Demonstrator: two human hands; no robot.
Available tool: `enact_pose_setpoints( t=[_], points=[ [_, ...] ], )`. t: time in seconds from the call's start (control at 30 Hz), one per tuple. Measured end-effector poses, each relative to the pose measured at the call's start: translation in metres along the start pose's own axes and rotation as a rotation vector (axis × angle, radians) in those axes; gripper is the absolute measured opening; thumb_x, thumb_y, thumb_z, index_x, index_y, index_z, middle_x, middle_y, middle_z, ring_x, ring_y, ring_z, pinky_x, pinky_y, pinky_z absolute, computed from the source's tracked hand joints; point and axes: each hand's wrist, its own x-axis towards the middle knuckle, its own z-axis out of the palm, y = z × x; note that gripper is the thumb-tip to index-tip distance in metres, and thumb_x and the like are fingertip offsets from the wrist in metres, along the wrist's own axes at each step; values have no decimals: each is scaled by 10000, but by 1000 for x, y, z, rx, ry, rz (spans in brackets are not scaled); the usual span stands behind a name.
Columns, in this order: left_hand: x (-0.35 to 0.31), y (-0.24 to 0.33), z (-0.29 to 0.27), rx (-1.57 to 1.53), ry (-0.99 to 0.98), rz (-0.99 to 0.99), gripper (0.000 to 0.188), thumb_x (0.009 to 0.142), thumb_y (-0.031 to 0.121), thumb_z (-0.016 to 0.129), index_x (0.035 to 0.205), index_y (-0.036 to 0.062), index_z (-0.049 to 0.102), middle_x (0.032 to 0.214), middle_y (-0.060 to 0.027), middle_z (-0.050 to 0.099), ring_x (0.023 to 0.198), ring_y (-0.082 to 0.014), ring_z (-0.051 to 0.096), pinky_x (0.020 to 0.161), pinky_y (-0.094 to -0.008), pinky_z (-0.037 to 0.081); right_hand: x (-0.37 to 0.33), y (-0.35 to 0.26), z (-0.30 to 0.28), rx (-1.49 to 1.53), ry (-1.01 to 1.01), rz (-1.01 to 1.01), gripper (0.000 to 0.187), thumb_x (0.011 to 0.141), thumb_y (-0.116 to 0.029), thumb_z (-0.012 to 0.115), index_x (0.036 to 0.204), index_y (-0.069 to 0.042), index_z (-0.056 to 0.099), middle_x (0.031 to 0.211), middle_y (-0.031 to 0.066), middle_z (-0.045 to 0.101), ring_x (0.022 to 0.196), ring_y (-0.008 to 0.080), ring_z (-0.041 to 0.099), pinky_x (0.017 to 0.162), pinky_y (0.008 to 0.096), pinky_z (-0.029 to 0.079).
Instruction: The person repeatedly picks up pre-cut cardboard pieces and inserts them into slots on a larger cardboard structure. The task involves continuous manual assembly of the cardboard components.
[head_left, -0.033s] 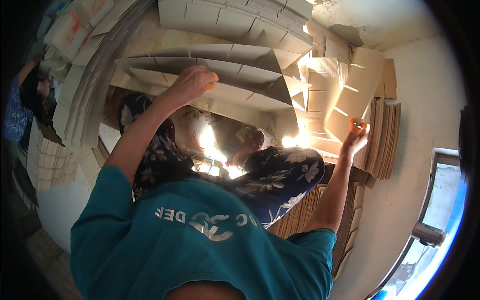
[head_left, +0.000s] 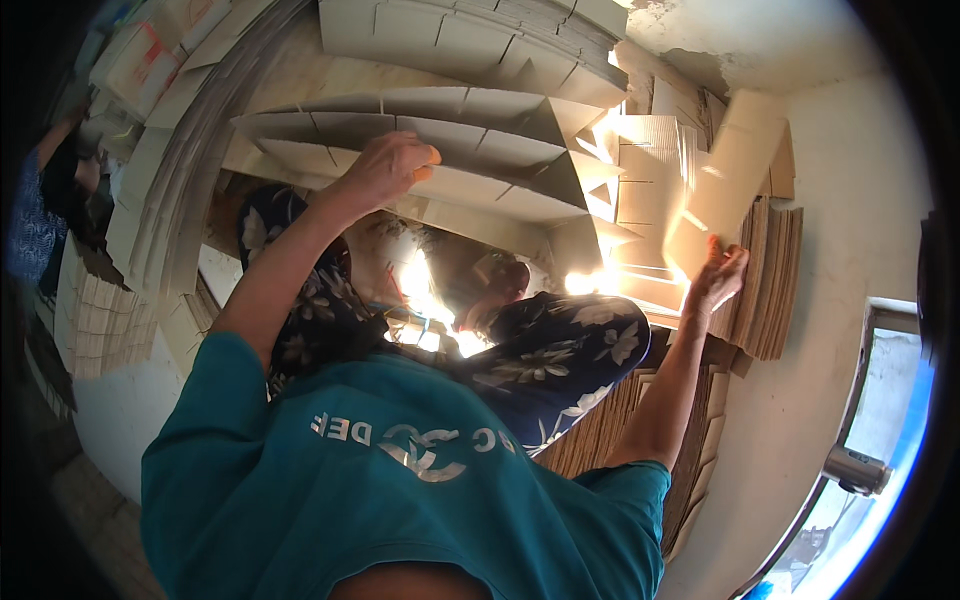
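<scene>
In front of me stands a half-built cardboard partition (head_left: 500,190), with long slotted strips side by side and short cross pieces at its right end. My left hand (head_left: 392,168) is closed at the top edge of its nearest long strip, thumb and forefinger together; the other fingers are partly hidden. The fingertips look orange. Out to the right, my right hand (head_left: 720,278) grips the lower end of a flat cardboard strip (head_left: 738,165), which stands tilted up and is a little blurred. Beside that hand is a stack of cardboard strips (head_left: 770,280) on edge.
More slotted cardboard (head_left: 460,35) is piled at the back. Tall cardboard stacks (head_left: 160,190) line the left side, near another person's blue sleeve (head_left: 35,225). Bright light glares between my legs. A wall (head_left: 850,190) and a window (head_left: 880,400) bound the right.
My right hand has moved slightly right and turned, and the strip in it has swung a little to the right. My left hand has barely moved.
</scene>
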Motion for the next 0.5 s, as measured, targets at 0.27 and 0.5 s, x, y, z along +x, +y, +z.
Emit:
enact_pose_setpoints(
  t=[0.27, 0.5],
  points=[
    [7, 29, 9, -84, 35, 23, 157, 752, 77, 691, 884, -2, 657, 746, -106, 599, 754, -269, 563, 676, -381, 460, -9, -141, -51, 621, -413, -235, 566, 824, -36, 695, 1351, -60, 488, 1254, 93, 598, 970, 127, 633, 836, 247, 509],
    [6, 31, 10, -61, 61, 56, 141, 741, 98, 696, 855, 25, 657, 699, -101, 572, 730, -263, 555, 664, -379, 457, -39, -175, -26, 428, -671, -203, 703, 770, 3, 706, 1409, -111, 439, 584, -31, 359, 551, 52, 328, 540, 166, 306]
  ],
)
